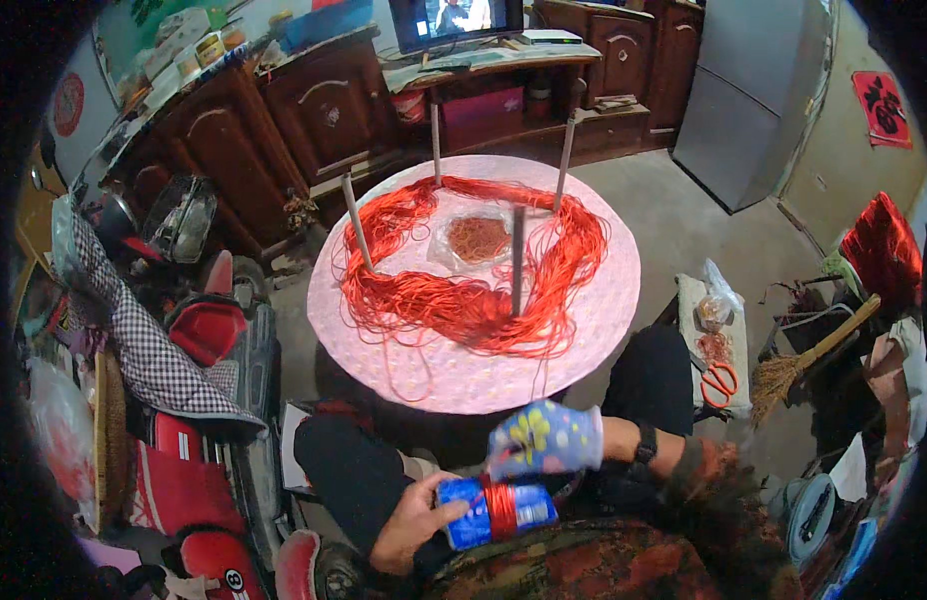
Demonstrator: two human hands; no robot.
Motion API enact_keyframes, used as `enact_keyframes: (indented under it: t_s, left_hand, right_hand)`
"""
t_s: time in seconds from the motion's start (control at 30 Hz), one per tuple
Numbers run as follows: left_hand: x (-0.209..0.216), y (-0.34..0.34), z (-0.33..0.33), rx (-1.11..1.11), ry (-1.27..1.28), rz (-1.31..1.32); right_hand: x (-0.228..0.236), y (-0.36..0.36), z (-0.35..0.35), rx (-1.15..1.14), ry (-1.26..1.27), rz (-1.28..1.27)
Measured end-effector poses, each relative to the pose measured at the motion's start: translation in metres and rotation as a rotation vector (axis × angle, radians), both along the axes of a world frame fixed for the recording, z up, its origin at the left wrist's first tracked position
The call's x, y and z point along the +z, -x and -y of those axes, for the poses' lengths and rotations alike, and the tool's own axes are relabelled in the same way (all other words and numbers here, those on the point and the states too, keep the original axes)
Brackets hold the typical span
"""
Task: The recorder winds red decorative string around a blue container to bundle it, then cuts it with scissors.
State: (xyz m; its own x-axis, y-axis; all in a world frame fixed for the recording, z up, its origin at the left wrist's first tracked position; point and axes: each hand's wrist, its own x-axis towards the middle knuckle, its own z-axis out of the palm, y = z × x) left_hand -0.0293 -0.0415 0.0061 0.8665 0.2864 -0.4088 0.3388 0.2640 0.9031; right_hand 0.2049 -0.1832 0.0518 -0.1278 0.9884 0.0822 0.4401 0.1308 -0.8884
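Observation:
My left hand [416, 515], bare, grips the left end of a blue packet [532, 506] over my lap. Red cord is wound in a band [501, 508] around the packet's middle. Just above it, my right hand [546, 440] wears a blue patterned glove, its fingers curled closed around the red cord; the fingertips are partly hidden. A thin strand runs from the table edge toward the glove. On the round pink-covered table [404, 375], a big loose skein of red cord [434, 305] loops around several upright posts, one being a dark post [518, 265].
Within the skein lies a clear plastic bag [478, 240] of reddish strands. To my right, a small bench [696, 300] bears orange-handled scissors [720, 384], and a straw broom [799, 365] leans beside it. A red ride-on toy [209, 545] and checkered cloth [154, 335] crowd the left.

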Motion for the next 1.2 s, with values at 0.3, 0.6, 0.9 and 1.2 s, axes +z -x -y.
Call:
enact_keyframes:
  t_s: [0.3,0.6,0.9,1.2]
  left_hand:
    - [0.012,-0.005,-0.003,0.674,0.337,0.436]
    - [0.009,0.009,0.001,0.02,0.34,0.115]
    - [-0.006,-0.014,0.0,0.602,0.023,0.258]
    - [0.007,0.0,0.003,0.006,0.264,0.124]
  right_hand:
    - [-0.068,0.027,0.021,0.06,-0.056,0.112]
    - [-0.025,-0.016,-0.014,-0.146,0.165,-0.173]
    - [-0.044,0.02,0.014,0.071,0.005,0.373]
    - [-0.025,-0.019,-0.009,-0.108,0.19,-0.14]
